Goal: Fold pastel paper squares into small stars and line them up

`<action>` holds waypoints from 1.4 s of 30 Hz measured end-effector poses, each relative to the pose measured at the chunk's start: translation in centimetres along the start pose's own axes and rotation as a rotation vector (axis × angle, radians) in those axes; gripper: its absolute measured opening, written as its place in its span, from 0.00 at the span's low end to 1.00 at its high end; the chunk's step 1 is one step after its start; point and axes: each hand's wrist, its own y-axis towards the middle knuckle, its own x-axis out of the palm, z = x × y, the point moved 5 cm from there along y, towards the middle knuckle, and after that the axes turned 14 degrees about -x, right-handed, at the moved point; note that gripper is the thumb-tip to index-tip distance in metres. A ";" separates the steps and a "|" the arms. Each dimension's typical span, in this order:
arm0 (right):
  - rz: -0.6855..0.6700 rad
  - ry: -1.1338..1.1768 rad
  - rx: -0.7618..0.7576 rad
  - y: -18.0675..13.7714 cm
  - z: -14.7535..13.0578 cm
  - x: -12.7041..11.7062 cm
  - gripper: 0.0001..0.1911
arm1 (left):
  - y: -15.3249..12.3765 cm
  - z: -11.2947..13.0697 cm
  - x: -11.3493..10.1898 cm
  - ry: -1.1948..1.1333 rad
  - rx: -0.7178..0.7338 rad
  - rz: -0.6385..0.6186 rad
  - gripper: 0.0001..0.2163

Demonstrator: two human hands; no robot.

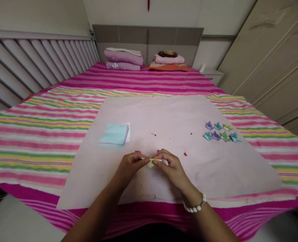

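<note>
Small pale-yellow folded paper piece [151,165] is at lower centre of frame, pinched between thumb and fingers of both left hand [128,165] and right hand [173,165]. Flat pale-pink sheet [164,111] lies beneath. Stack of light-blue-topped square papers [113,134]: left of centre. Seven small folded pastel paper shapes [216,136]: right of frame, two rows. Pink-striped bed [154,80] extends to upper centre.
</note>
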 end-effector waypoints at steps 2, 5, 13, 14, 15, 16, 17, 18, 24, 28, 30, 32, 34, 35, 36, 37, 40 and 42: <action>0.069 0.069 0.067 -0.2 0.7 -0.2 0.08 | 0.2 -0.2 -0.1 -0.021 -0.021 0.027 0.10; 0.175 0.200 0.172 -0.5 1.8 -0.3 0.08 | 0.2 -0.3 -0.2 -0.061 -0.038 0.057 0.10; 0.283 0.323 0.275 -0.9 2.6 -0.2 0.08 | -0.2 -1.0 1.4 -0.144 -0.088 -0.069 0.09; 0.278 0.317 0.275 -0.9 2.5 -0.1 0.08 | -0.1 -1.0 1.3 -0.147 -0.089 -0.045 0.09; 0.270 0.306 0.272 -0.9 2.5 0.0 0.08 | -0.2 -1.0 1.2 -0.147 -0.086 -0.023 0.09; 0.254 0.294 0.266 -0.9 2.4 0.1 0.08 | -0.2 -0.8 1.0 -0.143 -0.078 -0.008 0.09; 0.232 0.284 0.261 -0.9 2.3 0.2 0.08 | -0.2 -0.6 1.0 -0.137 -0.069 0.001 0.09; 0.213 0.274 0.254 -0.9 2.3 0.3 0.08 | -0.3 -0.4 0.9 -0.131 -0.062 0.001 0.09; 0.260 0.218 0.239 -1.0 2.2 0.2 0.11 | -0.5 -0.4 1.4 -0.221 -0.102 -0.074 0.11; 0.204 0.239 0.255 -0.8 1.7 0.3 0.13 | 0.0 -0.8 0.9 -0.296 -0.104 -0.065 0.12; 0.163 0.340 0.307 -0.7 1.5 0.5 0.16 | 0.1 -0.8 0.8 -0.315 -0.096 -0.131 0.12; 0.143 0.464 0.377 -0.8 1.5 0.7 0.18 | 0.0 -0.6 0.8 -0.284 -0.088 -0.228 0.12; 0.130 0.546 0.438 -0.9 1.6 1.0 0.16 | -0.1 -0.4 0.9 -0.240 -0.083 -0.298 0.10; 0.125 0.570 0.456 -0.9 1.6 1.1 0.14 | -0.2 -0.4 0.9 -0.227 -0.078 -0.313 0.09; 0.123 0.588 0.467 -0.9 1.6 1.2 0.13 | -0.2 -0.4 0.9 -0.223 -0.071 -0.317 0.08; 0.124 0.601 0.473 -0.9 1.6 1.3 0.13 | -0.1 -0.4 0.9 -0.221 -0.064 -0.314 0.08; 0.122 0.605 0.472 -0.9 1.5 1.3 0.13 | 0.1 -0.7 0.7 -0.222 -0.051 -0.292 0.07; 0.104 0.576 0.460 -0.8 1.3 1.2 0.12 | 0.2 -0.9 0.5 -0.240 -0.048 -0.265 0.07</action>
